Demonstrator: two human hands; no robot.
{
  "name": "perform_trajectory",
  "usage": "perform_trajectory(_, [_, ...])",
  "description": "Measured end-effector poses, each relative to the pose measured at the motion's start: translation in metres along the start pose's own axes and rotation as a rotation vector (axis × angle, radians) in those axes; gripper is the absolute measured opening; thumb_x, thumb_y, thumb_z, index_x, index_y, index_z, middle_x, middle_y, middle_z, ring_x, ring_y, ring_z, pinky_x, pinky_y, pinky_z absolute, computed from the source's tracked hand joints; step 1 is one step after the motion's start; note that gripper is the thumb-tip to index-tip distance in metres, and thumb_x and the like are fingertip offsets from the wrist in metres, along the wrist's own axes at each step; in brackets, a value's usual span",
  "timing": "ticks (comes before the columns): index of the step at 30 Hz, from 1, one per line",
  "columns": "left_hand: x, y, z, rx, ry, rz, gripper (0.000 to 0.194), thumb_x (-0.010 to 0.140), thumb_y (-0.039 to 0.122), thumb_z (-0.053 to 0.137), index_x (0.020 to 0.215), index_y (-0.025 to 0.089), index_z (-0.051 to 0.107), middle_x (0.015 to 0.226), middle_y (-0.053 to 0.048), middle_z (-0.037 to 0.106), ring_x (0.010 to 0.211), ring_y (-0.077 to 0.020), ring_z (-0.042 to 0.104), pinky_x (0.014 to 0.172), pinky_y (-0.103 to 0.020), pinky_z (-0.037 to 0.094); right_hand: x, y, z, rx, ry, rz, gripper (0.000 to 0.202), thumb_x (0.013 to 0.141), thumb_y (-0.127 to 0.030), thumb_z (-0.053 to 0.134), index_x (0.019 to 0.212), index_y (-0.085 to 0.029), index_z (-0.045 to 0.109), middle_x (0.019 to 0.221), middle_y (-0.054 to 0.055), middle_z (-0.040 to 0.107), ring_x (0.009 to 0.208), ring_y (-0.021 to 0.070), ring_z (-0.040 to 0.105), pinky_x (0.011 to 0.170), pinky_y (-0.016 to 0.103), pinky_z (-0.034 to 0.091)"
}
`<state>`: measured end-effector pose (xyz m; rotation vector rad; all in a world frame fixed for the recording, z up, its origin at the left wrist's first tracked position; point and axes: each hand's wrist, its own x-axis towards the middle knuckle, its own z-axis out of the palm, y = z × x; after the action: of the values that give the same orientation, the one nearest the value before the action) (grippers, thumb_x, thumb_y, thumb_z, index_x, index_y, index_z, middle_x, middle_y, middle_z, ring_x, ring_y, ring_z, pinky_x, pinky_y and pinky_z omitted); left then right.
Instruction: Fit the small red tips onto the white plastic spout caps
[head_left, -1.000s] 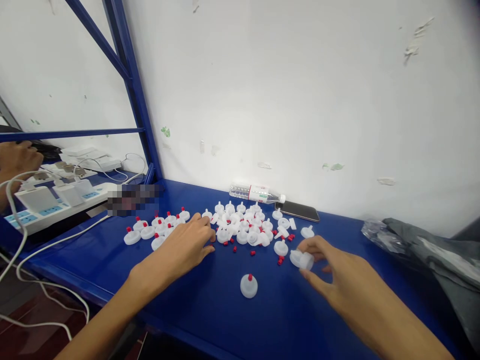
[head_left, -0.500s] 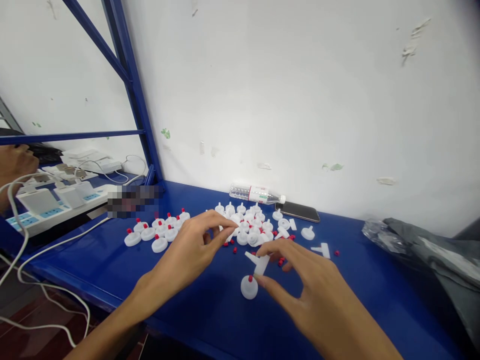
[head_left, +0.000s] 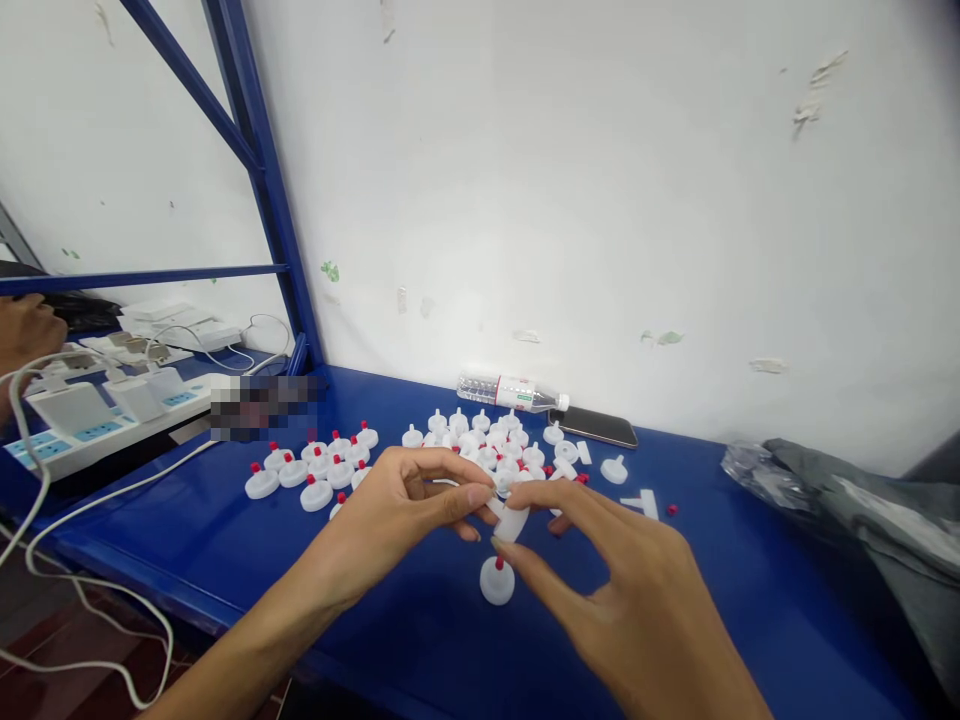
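Observation:
My right hand (head_left: pixel 555 525) grips a white plastic spout cap (head_left: pixel 511 524) between thumb and index finger, turned on its side with its spout to the left. The closed fingers of my left hand (head_left: pixel 439 495) meet at the spout's tip, which they partly cover. Just below stands a white spout cap with a red tip (head_left: pixel 497 582). Behind my hands lies a heap of white spout caps (head_left: pixel 487 435), with small red tips scattered around it. Several red-tipped spout caps (head_left: pixel 316 495) stand in a group to the left.
A clear plastic bottle (head_left: pixel 514 392) and a dark phone (head_left: pixel 596 428) lie near the wall. Dark grey fabric (head_left: pixel 862 520) and crinkled clear plastic are at the right. Power strips (head_left: pixel 97 430) with chargers and cables occupy the left, near another person's hand (head_left: pixel 30 335).
My left hand has moved right and down from beside the heap to the spout of the cap in my right hand. That cap has shifted slightly left.

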<state>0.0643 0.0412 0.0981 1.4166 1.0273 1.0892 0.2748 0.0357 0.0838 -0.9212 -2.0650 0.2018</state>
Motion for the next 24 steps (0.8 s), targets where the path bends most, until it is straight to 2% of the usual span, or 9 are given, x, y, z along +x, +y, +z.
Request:
perform_trajectory(5, [-0.002,0.003,0.004,0.195,0.092,0.035,0.016,0.085,0.035,0.075,0.088,0.019,0.076,0.081,-0.001,0.077,0.072,-0.0138,0.071,0.066,-0.022,0.054,0.003,-0.002,-0.005,-0.057,-0.006,0.029,0.036,0.087,-0.029,0.076,0.121,-0.032,0.064,0.114,-0.004,0.077,0.095,0.0186,0.075,0.080,0.026,0.058])
perform_trajectory(8, [-0.001,-0.002,-0.009,0.570,0.152,0.048,0.018,0.089,0.037,0.067,0.088,0.021,0.075,0.083,-0.002,0.078,0.078,-0.0184,0.072,0.073,-0.028,0.054,0.004,0.009,-0.026,-0.158,0.128,0.120,0.029,0.093,-0.040,0.068,0.121,-0.031,0.067,0.109,-0.001,0.078,0.094,0.0217,0.076,0.081,0.030,0.059])
perform_trajectory(10, [0.001,-0.009,-0.022,0.879,0.154,0.037,0.019,0.091,0.034,0.061,0.089,0.021,0.075,0.085,-0.002,0.078,0.078,-0.0197,0.072,0.074,-0.030,0.052,0.001,0.026,-0.041,-0.258,0.196,0.215,0.024,0.096,-0.043,0.060,0.114,-0.031,0.070,0.101,0.001,0.079,0.085,0.0236,0.077,0.074,0.033,0.060])
perform_trajectory(11, [0.002,-0.013,-0.028,0.994,0.132,0.013,0.019,0.090,0.031,0.059,0.088,0.022,0.075,0.082,-0.002,0.077,0.075,-0.0198,0.071,0.071,-0.030,0.051,-0.002,0.036,-0.047,-0.315,0.185,0.266,0.024,0.097,-0.045,0.058,0.110,-0.031,0.072,0.098,0.001,0.080,0.083,0.0253,0.077,0.069,0.034,0.059])
perform_trajectory(13, [0.004,-0.021,-0.038,1.075,0.094,-0.019,0.016,0.086,0.026,0.058,0.082,0.022,0.074,0.076,-0.002,0.074,0.071,-0.0204,0.068,0.066,-0.030,0.047,-0.011,0.060,-0.052,-0.432,0.068,0.358,0.027,0.097,-0.044,0.055,0.110,-0.031,0.073,0.100,0.002,0.080,0.082,0.0290,0.077,0.066,0.039,0.059])
perform_trajectory(17, [0.007,-0.032,-0.044,1.111,0.047,-0.047,0.015,0.084,0.023,0.057,0.079,0.024,0.072,0.074,-0.001,0.073,0.069,-0.0205,0.067,0.061,-0.030,0.041,-0.030,0.092,-0.036,-0.498,-0.243,0.375,0.041,0.096,-0.030,0.051,0.132,-0.021,0.068,0.127,0.011,0.073,0.114,0.0348,0.070,0.090,0.049,0.057])
perform_trajectory(20, [0.010,-0.039,-0.047,1.135,0.020,-0.067,0.015,0.085,0.024,0.056,0.080,0.025,0.071,0.072,0.000,0.072,0.065,-0.0198,0.065,0.059,-0.030,0.039,-0.034,0.093,-0.025,-0.446,-0.384,0.390,0.045,0.097,-0.025,0.049,0.139,-0.019,0.063,0.136,0.011,0.068,0.122,0.0318,0.066,0.098,0.046,0.054])
perform_trajectory(22, [0.013,-0.045,-0.050,1.151,0.017,-0.070,0.014,0.085,0.024,0.058,0.083,0.026,0.071,0.077,-0.001,0.073,0.069,-0.0204,0.066,0.061,-0.030,0.040,-0.030,0.086,-0.024,-0.438,-0.428,0.434,0.041,0.098,-0.027,0.050,0.136,-0.021,0.065,0.129,0.011,0.072,0.115,0.0317,0.070,0.093,0.043,0.055])
perform_trajectory(24, [0.014,-0.051,-0.053,1.165,0.022,-0.067,0.013,0.084,0.023,0.060,0.087,0.026,0.072,0.085,-0.002,0.075,0.077,-0.0219,0.067,0.065,-0.031,0.042,-0.023,0.078,-0.027,-0.427,-0.460,0.456,0.032,0.098,-0.030,0.052,0.124,-0.025,0.071,0.115,0.009,0.077,0.102,0.0306,0.074,0.084,0.039,0.055])
